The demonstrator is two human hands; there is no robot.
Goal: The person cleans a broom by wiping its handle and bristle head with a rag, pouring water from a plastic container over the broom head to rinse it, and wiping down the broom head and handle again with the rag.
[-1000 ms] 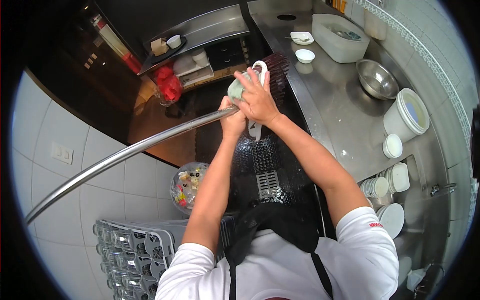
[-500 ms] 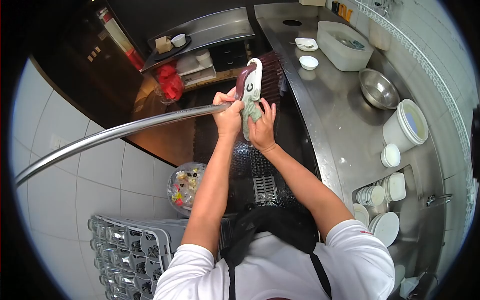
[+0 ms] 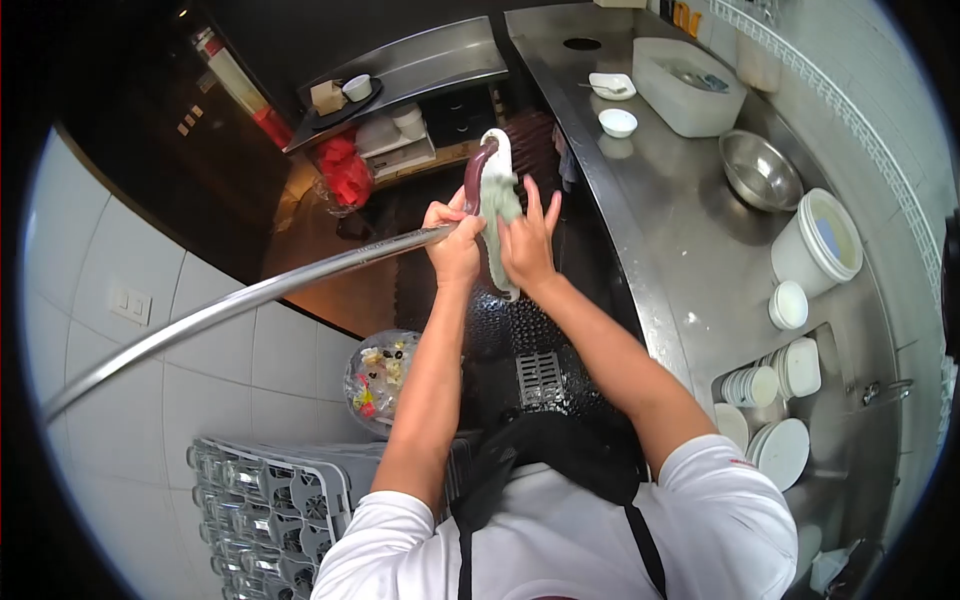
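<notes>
A broom with a long metal handle (image 3: 250,297), a white and dark red head (image 3: 497,150) and dark bristles (image 3: 532,150) is held up in front of me. My left hand (image 3: 455,243) is wrapped round the handle just below the head. A pale green cloth (image 3: 499,205) lies over the white face of the head. Against the cloth rests my right hand (image 3: 530,235), its index and middle fingers spread upward. Part of its thumb side is hidden by the cloth.
Right: a steel counter (image 3: 640,250) with a plastic tub (image 3: 687,105), steel bowl (image 3: 760,172), white bucket (image 3: 815,245) and stacked dishes (image 3: 785,450) in a sink. Left: a waste bin (image 3: 358,400) and a glass rack (image 3: 330,490). A floor drain (image 3: 540,380) lies ahead.
The broom head has turned so its white face shows, with the cloth now spread down it. My right hand has moved lower from the head's top. My left hand keeps hold of the handle.
</notes>
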